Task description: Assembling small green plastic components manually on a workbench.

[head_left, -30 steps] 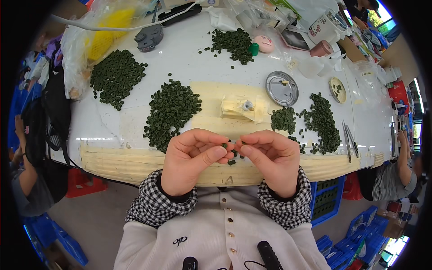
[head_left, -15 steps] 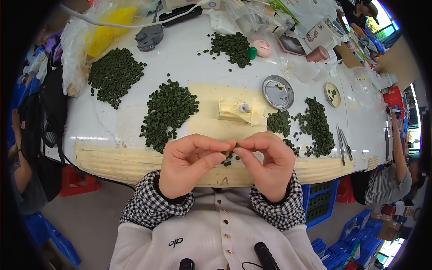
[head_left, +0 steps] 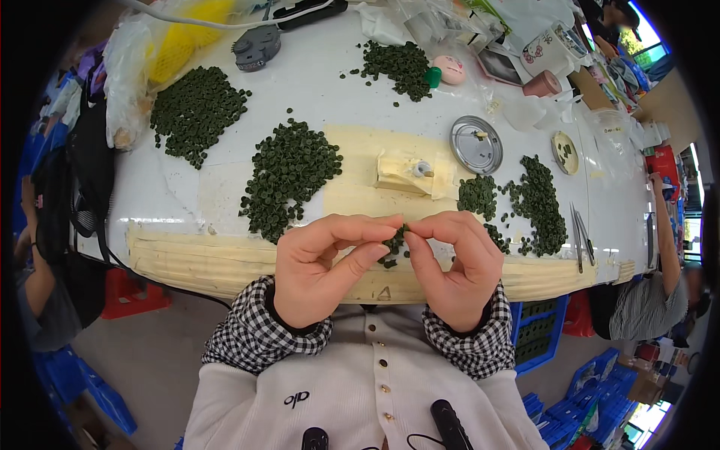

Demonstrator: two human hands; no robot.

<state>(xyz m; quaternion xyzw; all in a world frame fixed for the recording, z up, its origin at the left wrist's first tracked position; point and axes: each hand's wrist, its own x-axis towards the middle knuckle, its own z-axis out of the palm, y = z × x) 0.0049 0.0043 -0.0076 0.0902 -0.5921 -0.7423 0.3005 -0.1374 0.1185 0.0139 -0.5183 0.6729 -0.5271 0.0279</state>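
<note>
Near the table's front edge, my left hand [head_left: 324, 266] has its thumb and forefinger parted, the forefinger tip close to my right hand. The thumb and forefinger of my right hand [head_left: 457, 262] are pinched together at a small dark green disc-like piece [head_left: 405, 227], mostly hidden by the fingertips. A few loose green pieces [head_left: 388, 262] lie just behind and below the fingertips. Beyond my hands stands a small block wrapped in cream tape [head_left: 397, 172] with a short metal post. To its left spreads a large heap of green pieces [head_left: 289, 176].
More green heaps lie at far left [head_left: 196, 112], far middle [head_left: 397, 67] and right [head_left: 536, 206]. A round metal lid [head_left: 476, 145], a small round dish [head_left: 565, 154] and tweezers [head_left: 577, 236] are on the right. A grey device [head_left: 256, 49] sits at the back. Other people work at both sides.
My left thumb and forefinger have parted a little, and a green piece shows more at my right fingertips. The view has shifted slightly, moving the table's things a bit rightward and up.
</note>
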